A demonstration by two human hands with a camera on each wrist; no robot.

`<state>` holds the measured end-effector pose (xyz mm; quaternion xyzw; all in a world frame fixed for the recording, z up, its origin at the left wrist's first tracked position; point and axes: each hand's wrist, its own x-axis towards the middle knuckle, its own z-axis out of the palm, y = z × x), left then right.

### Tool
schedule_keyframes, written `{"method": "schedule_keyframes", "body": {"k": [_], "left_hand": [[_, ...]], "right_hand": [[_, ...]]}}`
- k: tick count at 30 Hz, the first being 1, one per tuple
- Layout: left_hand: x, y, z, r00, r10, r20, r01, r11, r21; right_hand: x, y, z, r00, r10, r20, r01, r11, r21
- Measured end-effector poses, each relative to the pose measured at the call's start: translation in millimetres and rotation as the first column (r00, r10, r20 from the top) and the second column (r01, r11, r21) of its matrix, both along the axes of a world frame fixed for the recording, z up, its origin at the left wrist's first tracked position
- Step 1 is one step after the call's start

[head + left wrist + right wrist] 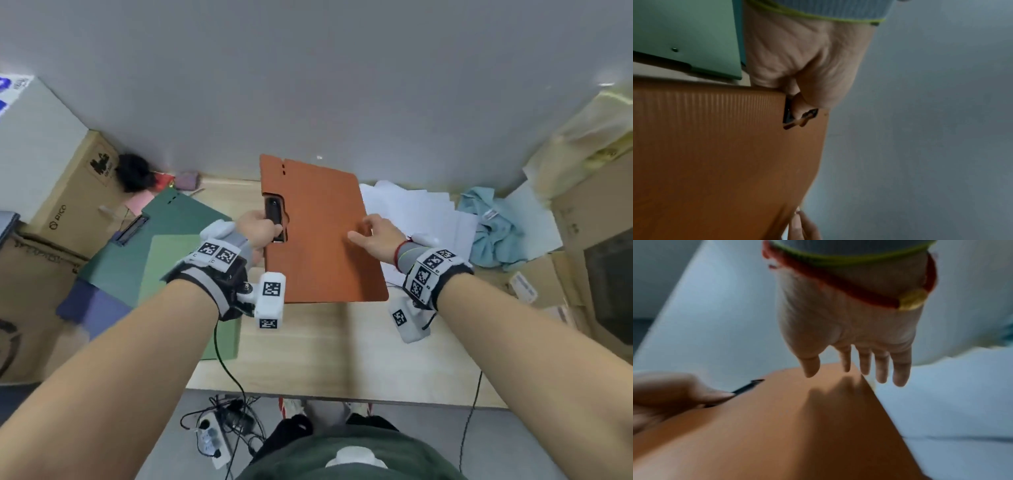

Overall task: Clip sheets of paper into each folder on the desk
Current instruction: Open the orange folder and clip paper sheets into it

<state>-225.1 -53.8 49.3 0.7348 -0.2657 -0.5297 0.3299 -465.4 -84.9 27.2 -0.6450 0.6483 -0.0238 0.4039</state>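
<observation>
An orange folder (322, 240) (715, 162) (787, 434) is held closed and tilted above the wooden desk (342, 349). My left hand (258, 228) (797, 73) grips it at the black clip (274, 214) (789, 116) (748, 387) on its left edge. My right hand (366, 233) (846, 368) hovers at the folder's right edge with its fingers straight and spread. Whether they touch the cover is unclear. Loose white sheets (421, 212) (941, 402) lie on the desk behind and to the right. A dark green folder (144, 246) (684, 32) lies at the left.
A lighter green folder (174, 274) and a purple one (92, 308) lie under the dark green folder. A blue cloth (489, 226) lies to the right of the sheets. Cardboard boxes (68, 205) stand at the left and more boxes (589, 222) at the right. A grey wall backs the desk.
</observation>
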Motion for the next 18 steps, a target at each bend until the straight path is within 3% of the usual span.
{"method": "schedule_keyframes", "body": {"k": [3,7,12,18], "left_hand": [[-22.7,16.1,-25.3,0.996,-0.076,0.043,0.073,0.996,0.05],[-40.6,32.8,-58.1,0.993,-0.105,0.048,0.101,0.992,0.08],[-59.1,50.1,-108.6,0.954,-0.258,0.153,0.218,0.946,0.238],[-73.3,63.2,-129.9,0.815,-0.533,0.229,0.384,0.792,0.475]], "right_hand": [[-43.8,19.6,-42.0,0.976,-0.217,-0.01,0.216,0.966,0.139],[-66.2,40.4,-86.8,0.918,-0.379,0.115,0.328,0.891,0.313],[-79.6,68.9,-121.9,0.914,-0.397,0.085,0.348,0.875,0.337],[-90.8,88.8,-149.5,0.923,-0.38,0.063,0.333,0.869,0.367]]}}
